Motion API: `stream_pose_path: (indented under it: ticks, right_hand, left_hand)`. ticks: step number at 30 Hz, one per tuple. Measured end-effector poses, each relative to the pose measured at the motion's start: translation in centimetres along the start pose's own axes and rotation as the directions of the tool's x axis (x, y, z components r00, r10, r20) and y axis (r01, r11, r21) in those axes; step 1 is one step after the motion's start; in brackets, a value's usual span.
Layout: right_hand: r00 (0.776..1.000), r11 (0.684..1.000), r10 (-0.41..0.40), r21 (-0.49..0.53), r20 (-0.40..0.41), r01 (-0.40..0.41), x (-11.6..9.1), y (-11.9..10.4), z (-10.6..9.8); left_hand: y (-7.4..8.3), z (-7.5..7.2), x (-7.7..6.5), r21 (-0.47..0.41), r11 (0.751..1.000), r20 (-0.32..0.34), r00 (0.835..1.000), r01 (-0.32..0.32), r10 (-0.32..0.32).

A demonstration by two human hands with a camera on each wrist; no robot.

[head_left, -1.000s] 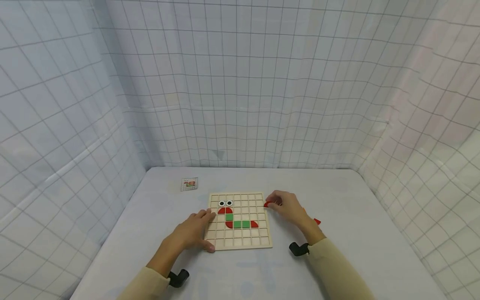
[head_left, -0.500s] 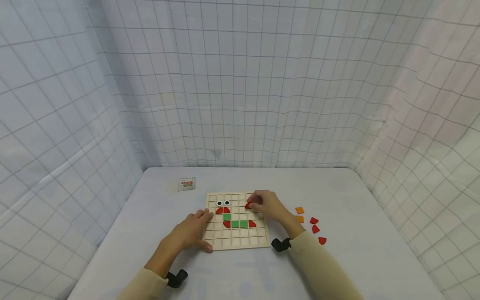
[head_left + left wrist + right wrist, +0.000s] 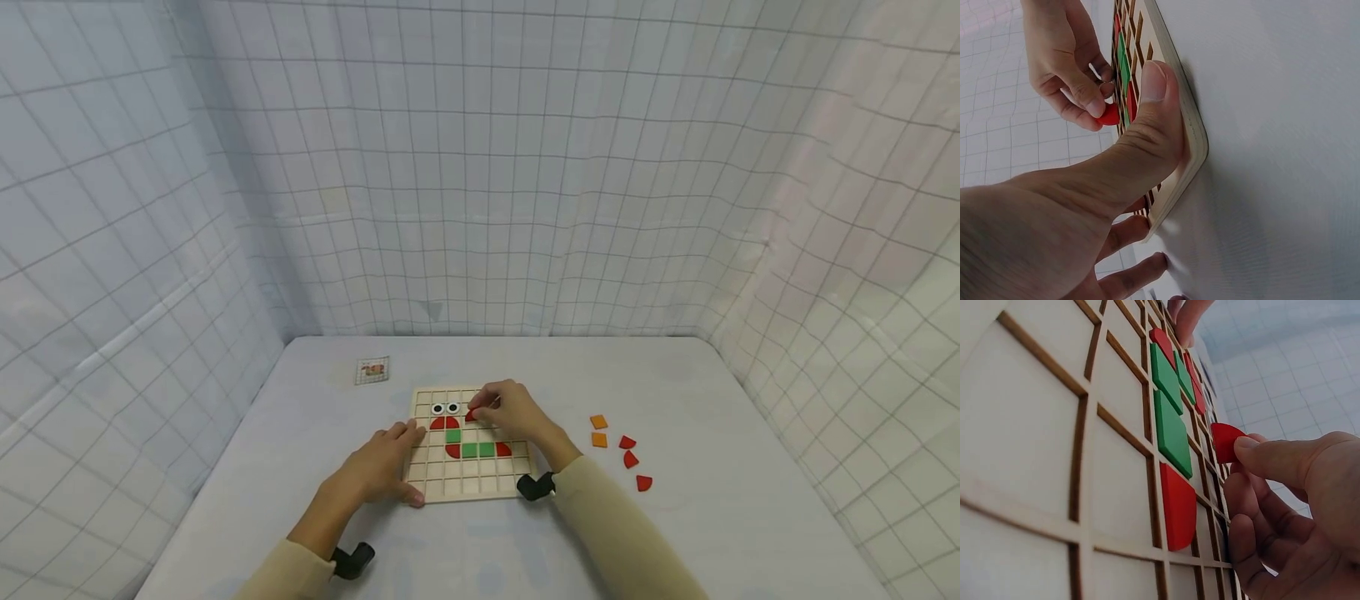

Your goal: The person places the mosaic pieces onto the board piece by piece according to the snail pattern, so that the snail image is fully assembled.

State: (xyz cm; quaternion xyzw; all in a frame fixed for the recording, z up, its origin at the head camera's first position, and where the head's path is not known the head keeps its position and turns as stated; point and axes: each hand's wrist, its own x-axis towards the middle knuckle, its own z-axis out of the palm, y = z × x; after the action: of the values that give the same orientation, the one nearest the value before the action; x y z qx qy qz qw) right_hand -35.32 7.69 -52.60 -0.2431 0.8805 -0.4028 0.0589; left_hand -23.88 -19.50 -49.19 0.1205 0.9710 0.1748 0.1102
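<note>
The right hand is pinching a red quarter-round piece between thumb and fingertips, and the piece is sticking out from the hand's left side over the upper part of the wooden board. It is sitting just to the right of the two eyes, looking about one column over, and a little to the right of the red mouth pair below them. Its shape is giving no long axis to go by; which way the curve is turning against the squares is hard to tell, as is whether the edge is touching the board. The right wrist view is showing it close to the grid. The three green squares are lying below it, nearer the person. The left hand is grasping no piece: its fingers are resting loosely along the board's left side, its thumb lying over the near left corner, so the right hand is by far the nearer one. The loose orange squares and red pieces are lying well apart, right of the board, and a picture card is lying beyond its far left corner.
</note>
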Motion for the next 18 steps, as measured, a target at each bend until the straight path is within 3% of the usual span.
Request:
stream_pose_path:
  ticks: [7, 18]
  right_hand:
    - [1.000, 0.999, 0.022, 0.024, -0.012, -0.021, 0.02, 0.21, 0.97]
    - [1.000, 1.000, 0.023, -0.005, -0.009, -0.023, -0.32, -0.21, 0.80]
  left_hand:
    - [-0.26, 0.22, -0.08, -0.010, 1.000, 0.008, 1.000, 0.007, -0.007]
    - [-0.22, 0.15, 0.15, -0.004, 1.000, 0.002, 1.000, -0.004, 0.004]
